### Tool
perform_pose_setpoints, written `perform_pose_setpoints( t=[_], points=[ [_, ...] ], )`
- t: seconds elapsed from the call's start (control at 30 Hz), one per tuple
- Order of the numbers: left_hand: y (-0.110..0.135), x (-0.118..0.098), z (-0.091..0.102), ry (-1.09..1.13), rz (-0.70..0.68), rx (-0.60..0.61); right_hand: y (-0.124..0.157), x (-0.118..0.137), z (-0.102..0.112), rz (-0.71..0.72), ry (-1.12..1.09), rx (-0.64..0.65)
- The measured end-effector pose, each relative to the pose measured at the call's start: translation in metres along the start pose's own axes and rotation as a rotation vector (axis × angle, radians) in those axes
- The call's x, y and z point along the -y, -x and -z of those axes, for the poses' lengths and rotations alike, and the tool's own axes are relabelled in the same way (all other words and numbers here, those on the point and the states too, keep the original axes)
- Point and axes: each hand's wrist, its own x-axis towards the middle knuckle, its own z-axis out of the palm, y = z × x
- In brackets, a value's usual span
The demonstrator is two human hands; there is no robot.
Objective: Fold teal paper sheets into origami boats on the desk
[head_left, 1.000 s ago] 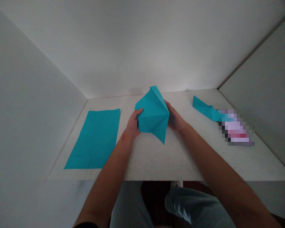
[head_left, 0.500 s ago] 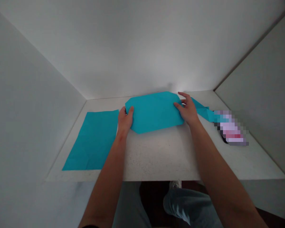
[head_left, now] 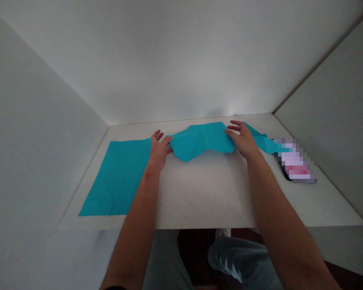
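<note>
A creased teal paper sheet (head_left: pixel 201 139) sags in a wave just above the white table (head_left: pixel 205 193), spread wide between my hands. My left hand (head_left: pixel 157 152) pinches its left edge with thumb and forefinger, the other fingers raised. Over at the sheet's right edge, my right hand (head_left: pixel 244 141) grips it, thumb against the paper and the upper fingers stretched out.
A flat teal sheet (head_left: pixel 119 175) lies at the table's left. A folded teal piece (head_left: pixel 261 141) lies right of my right hand, beside a blurred-out object (head_left: pixel 296 165). White walls close in the back and both sides. My knees show below the table's front edge.
The folded paper has been opened out from a bunched, peaked shape into a wide sheet. My hands moved apart and further back on the table, and the sheet now buckles in the middle.
</note>
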Motion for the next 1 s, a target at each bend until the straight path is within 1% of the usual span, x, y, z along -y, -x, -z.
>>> perform_pose_setpoints(
  t=[0.07,0.13,0.23,0.3,0.37,0.43,0.5,0.57,0.67,0.7,0.73,0.77,0.8,0.83,0.87,0.93,0.97,1.0],
  points=[
    [0.002,-0.001,-0.001,0.018,0.008,0.002,0.002,0.003,0.001,-0.052,-0.065,0.019],
    [0.004,-0.001,-0.002,-0.044,0.041,0.017,0.003,0.006,0.002,-0.081,-0.06,0.069],
    [0.006,0.004,-0.002,-0.186,0.069,0.086,0.004,0.004,0.003,-0.016,0.058,0.099],
    [0.005,0.008,0.001,-0.275,0.025,0.114,0.002,0.002,0.004,0.059,0.147,0.1],
    [0.003,0.01,0.005,-0.384,-0.035,0.093,0.0,0.0,0.006,0.109,0.211,0.107],
    [0.0,0.011,0.009,-0.513,-0.073,0.053,-0.001,0.0,0.009,0.124,0.265,0.115],
    [-0.002,0.011,0.013,-0.627,-0.111,0.052,-0.001,0.004,0.013,0.115,0.307,0.144],
    [-0.002,0.01,0.014,-0.716,-0.207,0.05,0.003,0.012,0.017,0.112,0.292,0.204],
    [-0.001,0.009,0.013,-0.838,-0.426,-0.044,0.01,0.023,0.024,0.125,0.17,0.341],
    [0.0,0.009,0.012,-0.868,-0.49,-0.056,0.012,0.026,0.026,0.124,0.134,0.39],
    [0.001,0.01,0.01,-0.894,-0.542,-0.03,0.014,0.028,0.028,0.12,0.114,0.429],
    [0.003,0.011,0.008,-0.918,-0.581,0.033,0.014,0.029,0.03,0.115,0.111,0.436],
    [0.004,0.012,0.005,-0.945,-0.604,0.12,0.014,0.03,0.031,0.115,0.121,0.39],
    [0.007,0.014,0.003,-0.978,-0.609,0.21,0.014,0.03,0.032,0.121,0.138,0.291],
    [0.009,0.016,0.0,-1.018,-0.596,0.286,0.012,0.031,0.032,0.133,0.155,0.157],
    [0.014,0.019,-0.004,-1.107,-0.556,0.387,0.011,0.033,0.029,0.168,0.168,-0.107],
    [0.017,0.021,-0.006,-1.143,-0.546,0.419,0.011,0.035,0.025,0.187,0.164,-0.176],
    [0.02,0.022,-0.007,-1.171,-0.546,0.449,0.012,0.038,0.02,0.206,0.161,-0.181]
  ],
)
